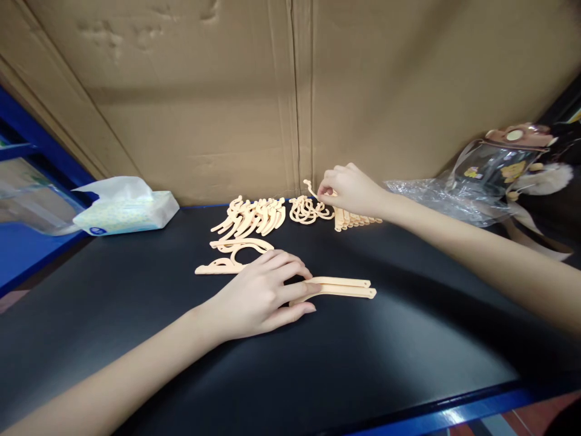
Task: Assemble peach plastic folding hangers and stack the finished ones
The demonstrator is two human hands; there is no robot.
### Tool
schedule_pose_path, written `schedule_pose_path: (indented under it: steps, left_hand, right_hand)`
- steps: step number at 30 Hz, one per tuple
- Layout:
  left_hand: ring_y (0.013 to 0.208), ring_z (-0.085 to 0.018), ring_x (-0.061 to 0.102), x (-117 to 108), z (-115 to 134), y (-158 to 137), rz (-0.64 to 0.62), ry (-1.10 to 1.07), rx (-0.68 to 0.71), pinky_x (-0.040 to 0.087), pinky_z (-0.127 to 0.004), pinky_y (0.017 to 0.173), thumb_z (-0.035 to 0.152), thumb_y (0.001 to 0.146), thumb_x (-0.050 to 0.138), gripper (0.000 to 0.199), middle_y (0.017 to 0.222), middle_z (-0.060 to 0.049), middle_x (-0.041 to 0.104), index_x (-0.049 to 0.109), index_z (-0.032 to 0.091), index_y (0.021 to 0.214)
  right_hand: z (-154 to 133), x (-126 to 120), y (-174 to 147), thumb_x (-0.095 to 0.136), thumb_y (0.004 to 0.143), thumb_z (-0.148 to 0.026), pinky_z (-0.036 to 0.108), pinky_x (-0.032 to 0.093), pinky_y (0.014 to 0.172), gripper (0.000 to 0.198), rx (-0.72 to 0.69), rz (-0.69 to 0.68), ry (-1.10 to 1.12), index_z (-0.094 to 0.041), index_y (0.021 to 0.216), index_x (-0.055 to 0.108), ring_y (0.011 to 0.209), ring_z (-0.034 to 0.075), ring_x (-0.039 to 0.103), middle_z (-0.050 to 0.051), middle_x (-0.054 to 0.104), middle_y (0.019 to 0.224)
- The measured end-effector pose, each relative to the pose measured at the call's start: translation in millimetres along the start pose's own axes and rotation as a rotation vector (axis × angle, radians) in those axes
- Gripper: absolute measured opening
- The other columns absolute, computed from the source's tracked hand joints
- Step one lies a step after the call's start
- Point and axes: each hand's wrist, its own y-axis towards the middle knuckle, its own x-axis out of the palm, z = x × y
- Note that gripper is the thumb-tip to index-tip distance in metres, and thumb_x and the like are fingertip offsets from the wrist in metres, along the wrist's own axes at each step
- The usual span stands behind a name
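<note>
Two bare hands work over a black tabletop (363, 363) with blue edging. The left hand (267, 293), reaching in from the near left corner, is loosely bent with its thumb apart; its fingers touch a pair of long peach-coloured bars (342, 287) near the middle of the tabletop. Whether it grips or only steadies them cannot be told. The bars lie side by side, long axis running left to right, roughly along the far edge; their free ends, each with a small hole, point toward the right edge, and their other ends bend nearer under the fingers.

The right hand (347, 184), raised near the far edge, is closed in a pinch on a small curved piece (309, 188), which slants from the fingertips up and to the left, its tip toward the cardboard (204, 103) standing behind.

Just beyond the left hand are more flat curved pieces (240, 244). Along the far edge, from left to right, are a tissue box (131, 215) near the far left corner, a heap of curved arms (267, 218), a cluster of hooks (309, 211), a row of short bars (356, 220) and crumpled clear plastic (445, 197).
</note>
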Motion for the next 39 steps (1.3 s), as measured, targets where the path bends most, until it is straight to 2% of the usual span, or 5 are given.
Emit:
schedule_pose_path:
  steps: [3,9,12,22,39]
  left_hand:
    - [0.101,-0.021,0.053,0,0,0,-0.002,0.002,0.001,0.039,-0.036,0.089,0.03,0.094,0.05,0.027,0.104,-0.007,0.065,0.061,0.02,0.117]
    - [0.102,-0.021,0.053,1,1,0,-0.003,0.006,0.001,0.039,-0.036,0.09,0.031,0.095,0.048,0.027,0.104,-0.007,0.066,0.062,0.02,0.116]
    - [0.1,-0.021,0.054,0,1,1,-0.007,0.005,-0.001,0.039,-0.036,0.088,0.03,0.095,0.049,0.027,0.104,-0.007,0.066,0.062,0.02,0.116]
    - [0.098,-0.021,0.055,-1,2,4,-0.007,-0.012,-0.012,0.04,-0.035,0.087,0.029,0.094,0.051,0.026,0.103,-0.007,0.066,0.063,0.02,0.115]
    - [0.095,-0.021,0.057,-1,3,2,-0.014,-0.026,0.029,0.042,-0.034,0.082,0.029,0.094,0.049,0.025,0.101,-0.008,0.067,0.064,0.018,0.111]
  right_hand:
    - [-12,-13,-23,0.051,0.084,-0.023,0.032,0.03,0.073,0.021,-0.06,0.069,0.051,-0.017,0.078,0.07,0.077,0.018,0.053,0.004,0.065,0.079]
    - [-35,-22,-82,0.057,0.081,-0.021,0.031,0.032,0.078,0.013,-0.164,-0.118,0.227,-0.018,0.073,0.067,0.077,0.016,0.053,0.002,0.062,0.074]
    - [-37,-17,-98,0.057,0.082,-0.02,0.033,0.033,0.08,0.013,-0.149,-0.136,0.214,-0.017,0.073,0.066,0.078,0.018,0.054,0.003,0.062,0.076]
    - [-24,-2,-107,0.06,0.081,-0.021,0.032,0.033,0.078,0.012,-0.146,-0.084,0.214,-0.019,0.071,0.066,0.076,0.017,0.055,0.001,0.062,0.073]
    - [-30,3,-111,0.056,0.089,-0.029,0.031,0.034,0.077,0.022,-0.194,-0.012,0.242,-0.019,0.074,0.069,0.074,0.015,0.055,0.001,0.064,0.073]
